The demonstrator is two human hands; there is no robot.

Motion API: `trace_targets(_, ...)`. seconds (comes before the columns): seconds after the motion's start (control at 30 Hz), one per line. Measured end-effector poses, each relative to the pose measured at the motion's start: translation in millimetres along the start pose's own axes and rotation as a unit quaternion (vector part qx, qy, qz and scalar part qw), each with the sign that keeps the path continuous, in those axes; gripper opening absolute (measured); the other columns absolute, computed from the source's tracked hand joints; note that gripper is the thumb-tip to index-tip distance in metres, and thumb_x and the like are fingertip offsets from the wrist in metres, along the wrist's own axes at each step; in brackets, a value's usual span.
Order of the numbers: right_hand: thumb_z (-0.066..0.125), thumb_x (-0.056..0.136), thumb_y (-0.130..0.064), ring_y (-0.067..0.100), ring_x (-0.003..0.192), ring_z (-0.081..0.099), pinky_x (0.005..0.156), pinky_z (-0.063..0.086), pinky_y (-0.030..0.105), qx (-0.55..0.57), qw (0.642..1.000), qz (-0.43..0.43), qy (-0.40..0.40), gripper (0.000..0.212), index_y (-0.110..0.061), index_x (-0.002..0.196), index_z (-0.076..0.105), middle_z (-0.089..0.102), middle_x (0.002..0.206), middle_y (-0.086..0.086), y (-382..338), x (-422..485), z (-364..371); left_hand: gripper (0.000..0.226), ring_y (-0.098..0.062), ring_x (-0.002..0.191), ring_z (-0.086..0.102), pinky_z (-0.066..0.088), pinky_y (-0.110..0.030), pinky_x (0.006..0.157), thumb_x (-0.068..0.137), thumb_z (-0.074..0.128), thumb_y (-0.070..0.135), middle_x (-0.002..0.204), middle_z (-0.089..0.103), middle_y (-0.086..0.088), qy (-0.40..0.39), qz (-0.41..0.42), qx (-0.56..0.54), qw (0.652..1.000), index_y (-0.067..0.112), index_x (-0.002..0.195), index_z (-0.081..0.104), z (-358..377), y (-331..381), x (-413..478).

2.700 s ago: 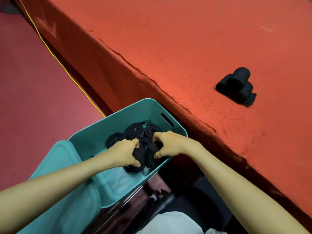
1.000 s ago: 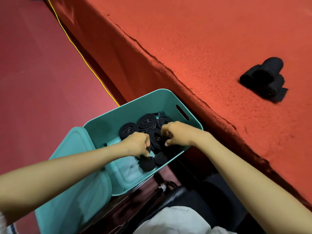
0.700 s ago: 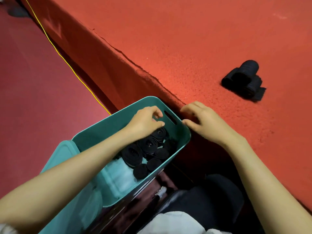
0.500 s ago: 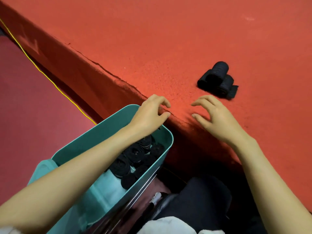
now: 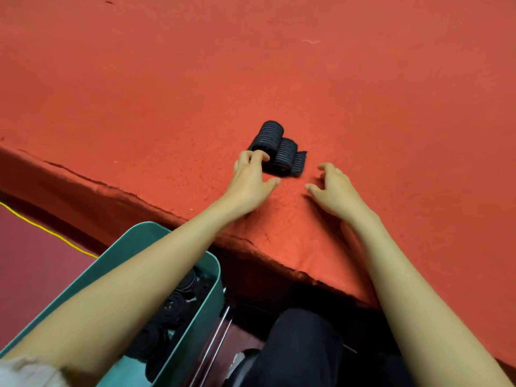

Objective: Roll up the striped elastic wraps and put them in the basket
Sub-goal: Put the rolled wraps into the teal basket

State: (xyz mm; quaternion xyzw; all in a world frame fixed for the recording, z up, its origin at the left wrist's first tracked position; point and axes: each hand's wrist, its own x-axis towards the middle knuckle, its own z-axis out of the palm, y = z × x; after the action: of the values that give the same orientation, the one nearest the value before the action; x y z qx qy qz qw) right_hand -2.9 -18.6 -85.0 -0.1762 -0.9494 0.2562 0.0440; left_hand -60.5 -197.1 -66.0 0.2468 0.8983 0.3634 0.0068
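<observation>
Spread the left hand (image 5: pixel 251 178) low over the red padded surface (image 5: pixel 307 65), fingers nearly straight and thumb out to the side, gripping nothing; touched, with the fingertips (image 5: pixel 258 155), the near end of the striped wraps (image 5: pixel 275 145). Held the right hand (image 5: pixel 335 192) over the same surface at 4 o'clock of the wraps, fingers spread and loosely bent, closed on nothing and apart from the fabric. Found the wraps at 12 o'clock of the left hand: two black rolls lying side by side and touching, ribbed across with thin pale stripes, with a short flat tail of the same fabric at their 3 o'clock side. Showed further black rolls (image 5: pixel 178 301) packed in the teal basket (image 5: pixel 213 272) at 7 o'clock of the hands, below the surface's edge and partly hidden by the left forearm. Showed also a yellow line (image 5: pixel 42 228) on the dark red floor at 9 o'clock, and a dark trouser leg (image 5: pixel 301 347) at 6 o'clock.
</observation>
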Motion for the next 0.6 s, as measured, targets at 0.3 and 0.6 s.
trace_targets(0.3,0.046,0.098,-0.037,0.036,0.126,0.045,0.096,0.036,0.036,0.120,0.990,0.070,-0.011,0.055,-0.001,0.137,0.032,0.048,0.137,0.023,-34,60,5,0.054,-0.031,0.130,0.031,0.021,-0.034,0.106,0.094,0.050,0.035,0.139,0.038,-0.018,0.028,-0.068,-0.011,0.997,0.009,0.139,0.034,5,5,61)
trace_targets(0.6,0.059,0.091,-0.030,0.033,0.122,0.050,0.096,0.040,0.034,0.238,0.965,0.109,0.011,0.065,-0.001,0.140,0.028,0.050,0.134,0.019,-46,83,19,0.058,-0.027,0.115,0.054,0.043,-0.038,0.098,0.083,0.067,0.026,0.126,0.056,-0.010,-0.019,-0.158,-0.096,0.983,0.010,0.131,0.039,-4,-7,91)
